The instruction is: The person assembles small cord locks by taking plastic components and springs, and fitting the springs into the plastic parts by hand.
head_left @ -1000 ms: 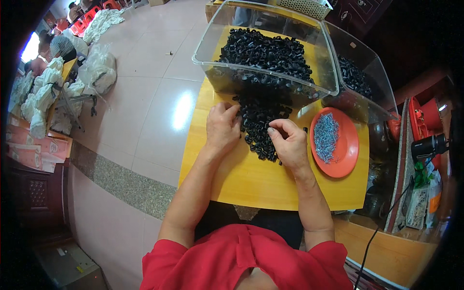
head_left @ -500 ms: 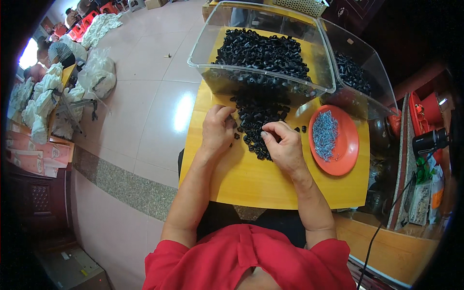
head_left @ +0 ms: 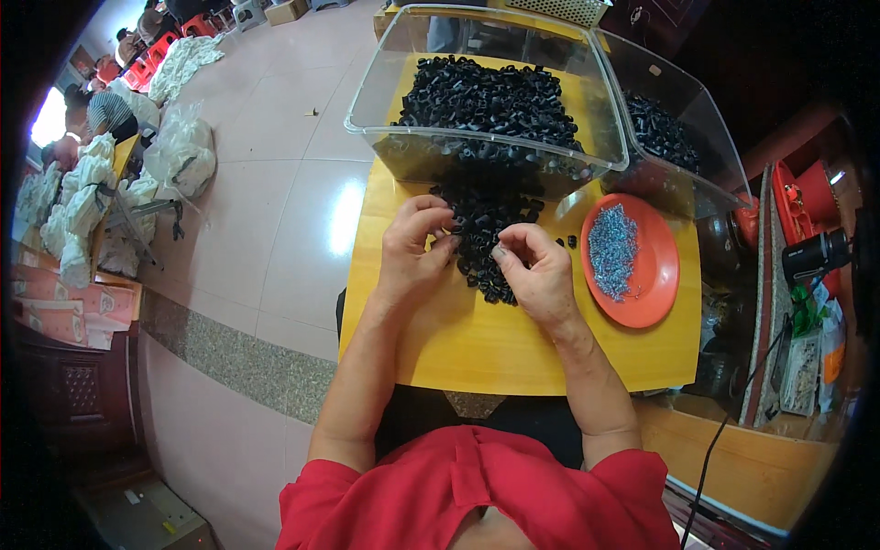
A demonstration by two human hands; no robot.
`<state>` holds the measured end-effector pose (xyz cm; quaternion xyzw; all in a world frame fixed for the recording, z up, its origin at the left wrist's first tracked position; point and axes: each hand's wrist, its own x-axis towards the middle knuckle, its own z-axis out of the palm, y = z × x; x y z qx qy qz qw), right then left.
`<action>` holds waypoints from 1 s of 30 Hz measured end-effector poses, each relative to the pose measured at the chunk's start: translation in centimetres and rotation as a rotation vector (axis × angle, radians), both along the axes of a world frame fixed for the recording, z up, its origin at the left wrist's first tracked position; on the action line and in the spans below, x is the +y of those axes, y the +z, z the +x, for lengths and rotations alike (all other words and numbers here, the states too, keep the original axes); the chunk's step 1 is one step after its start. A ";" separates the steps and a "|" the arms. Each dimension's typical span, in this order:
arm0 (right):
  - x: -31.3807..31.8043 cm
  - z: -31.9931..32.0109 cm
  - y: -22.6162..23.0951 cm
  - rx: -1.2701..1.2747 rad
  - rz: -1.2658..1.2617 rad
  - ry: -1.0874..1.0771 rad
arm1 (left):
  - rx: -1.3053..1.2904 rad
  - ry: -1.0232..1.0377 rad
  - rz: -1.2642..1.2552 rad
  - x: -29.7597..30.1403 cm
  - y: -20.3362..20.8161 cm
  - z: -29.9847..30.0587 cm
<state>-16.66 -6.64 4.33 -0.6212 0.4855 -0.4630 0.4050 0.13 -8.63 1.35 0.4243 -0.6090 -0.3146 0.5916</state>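
Note:
A loose heap of small black plastic pieces (head_left: 488, 275) lies on the yellow table, in front of a clear bin. At its left edge, my left hand (head_left: 414, 252) has its thumb and forefinger apart, with the fingertips by the pieces. Across the heap, my right hand (head_left: 541, 280) holds thumb and forefinger in a pinch; what is between them is too small to make out. Right of this hand rests an oval red plate (head_left: 653, 291) bearing a mound of small shiny silver-blue metal pieces (head_left: 612, 249). A few black pieces (head_left: 571, 242) sit between hand and plate.
The large clear plastic bin (head_left: 490, 137) full of black pieces stands at the table's back, a second clear bin (head_left: 710, 188) beside it. A shelf with red items and a black cylindrical thing (head_left: 814, 255) is at right. White bundles (head_left: 87, 202) and people are far left.
My left hand has shifted slightly toward the heap, and its thumb and forefinger have parted. My right hand keeps its pinch in nearly the same place.

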 end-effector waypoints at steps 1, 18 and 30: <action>0.0 0.0 0.0 -0.014 -0.020 -0.005 | 0.000 -0.003 0.002 0.1 0.0 0.0; -0.3 0.4 0.1 0.195 -0.519 0.039 | -0.142 -0.198 0.032 1.6 0.7 -1.1; -0.7 0.4 0.2 0.298 -0.524 0.030 | 0.402 0.146 0.104 0.4 1.3 1.6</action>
